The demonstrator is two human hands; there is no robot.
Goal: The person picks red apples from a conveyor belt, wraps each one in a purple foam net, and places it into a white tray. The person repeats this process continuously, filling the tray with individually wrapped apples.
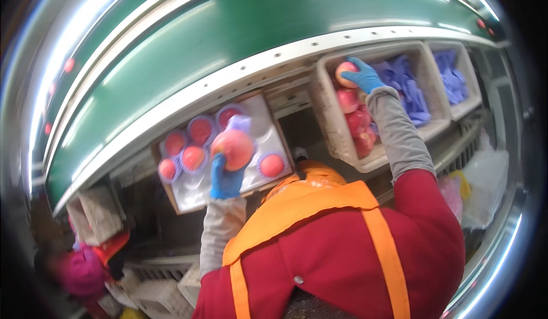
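My left hand point(227, 177), in a blue glove, grips a large pinkish apple point(233, 148) above an open carton. A bunched purple foam net point(239, 123) shows at the apple's far side. Beneath it, a white moulded tray point(257, 109) lines the carton point(284, 137); several red apples in purple foam nets point(200, 131) sit in its hollows. One netted apple point(272, 165) is apart at the tray's right. My right hand point(366, 77), also gloved in blue, has its fingers around a yellowish-pink apple point(346, 74) in a plastic crate point(319, 100). Several more red apples point(357, 120) lie below that apple.
Purple foam nets point(402, 88) fill the crate's right side, and more lie in a smaller bin point(466, 100) beside it. A green conveyor belt point(257, 23) with a white metal rail point(295, 50) runs behind. Another person point(83, 269) is at lower left, near a crate point(96, 216).
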